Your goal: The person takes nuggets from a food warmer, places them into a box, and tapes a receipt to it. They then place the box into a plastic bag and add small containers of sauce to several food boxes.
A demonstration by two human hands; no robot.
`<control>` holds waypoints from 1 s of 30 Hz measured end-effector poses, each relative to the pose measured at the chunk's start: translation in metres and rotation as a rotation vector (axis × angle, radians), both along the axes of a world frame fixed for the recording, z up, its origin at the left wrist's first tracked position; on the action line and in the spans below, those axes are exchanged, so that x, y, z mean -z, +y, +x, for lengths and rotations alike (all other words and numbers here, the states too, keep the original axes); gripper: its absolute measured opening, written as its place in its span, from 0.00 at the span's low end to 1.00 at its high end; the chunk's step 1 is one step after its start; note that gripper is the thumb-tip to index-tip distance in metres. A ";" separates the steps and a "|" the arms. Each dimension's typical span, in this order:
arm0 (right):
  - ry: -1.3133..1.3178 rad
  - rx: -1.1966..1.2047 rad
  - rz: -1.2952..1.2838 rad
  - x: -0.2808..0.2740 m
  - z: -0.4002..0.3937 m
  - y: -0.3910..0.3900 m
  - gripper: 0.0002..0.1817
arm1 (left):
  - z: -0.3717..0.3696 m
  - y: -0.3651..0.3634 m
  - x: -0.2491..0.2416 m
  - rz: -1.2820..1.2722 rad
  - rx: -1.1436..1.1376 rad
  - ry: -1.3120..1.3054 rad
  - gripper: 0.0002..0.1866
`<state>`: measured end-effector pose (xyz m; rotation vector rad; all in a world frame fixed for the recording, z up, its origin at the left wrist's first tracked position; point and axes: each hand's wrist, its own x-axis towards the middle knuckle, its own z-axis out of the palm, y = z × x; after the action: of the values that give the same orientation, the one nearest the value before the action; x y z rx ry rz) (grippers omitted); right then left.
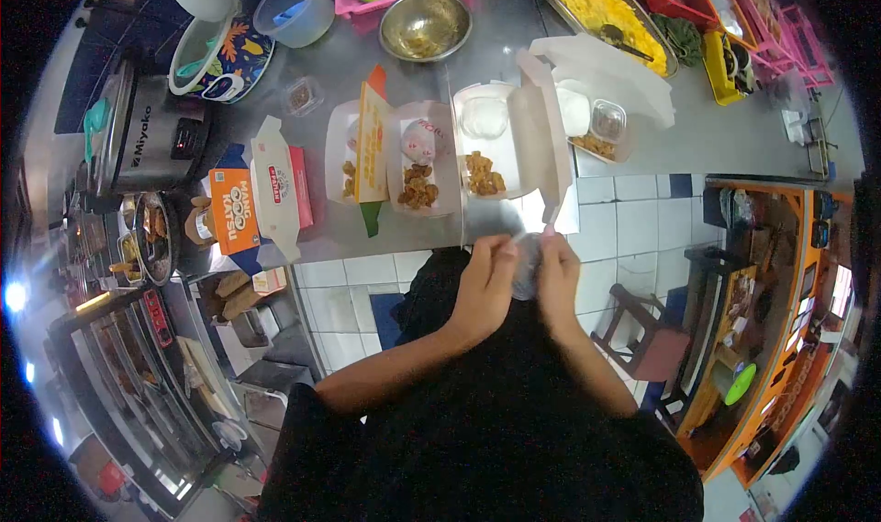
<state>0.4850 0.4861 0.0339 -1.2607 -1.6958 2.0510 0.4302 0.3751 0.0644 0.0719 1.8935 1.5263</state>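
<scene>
My left hand (pixel 488 279) and my right hand (pixel 554 272) are close together at the counter's front edge, fingers pinched on a small clear plastic item (pixel 526 265) between them, blurred by motion. Just beyond them stands an open box (pixel 541 127) holding a white round portion (pixel 485 116) and brown fried pieces (pixel 483 175). To its left, another open box (pixel 447 192) holds a wrapped round portion (pixel 420 141) and brown pieces (pixel 418 190). Behind on the right, a further open box (pixel 633 72) contains a small clear cup (pixel 607 120).
A metal bowl (pixel 426 27) and a tray of yellow food (pixel 610 17) stand at the back. On the left are a Miyako cooker (pixel 151 132) and an orange Mango Katsu box (pixel 234 212). A stool (pixel 656 348) stands on the floor at right.
</scene>
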 end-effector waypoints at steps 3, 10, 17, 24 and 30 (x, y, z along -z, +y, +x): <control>-0.066 -0.094 0.110 -0.012 0.006 0.005 0.24 | 0.001 0.001 0.028 -0.004 0.070 -0.021 0.22; -0.099 0.098 0.146 0.002 0.011 -0.010 0.28 | 0.001 0.021 0.039 -0.086 0.000 0.165 0.28; -0.006 0.148 0.003 0.021 0.007 -0.009 0.30 | 0.006 0.015 0.051 -0.057 -0.029 0.257 0.28; 0.119 0.180 0.200 0.023 0.004 -0.028 0.27 | 0.007 0.018 0.058 -0.003 -0.201 0.191 0.30; -0.070 -0.038 -0.015 0.023 0.017 -0.003 0.24 | 0.001 0.012 0.056 -0.082 0.141 0.304 0.29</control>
<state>0.5015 0.4828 0.0104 -1.3298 -1.7504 2.0679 0.4313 0.3871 0.0085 0.4122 2.1345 1.4028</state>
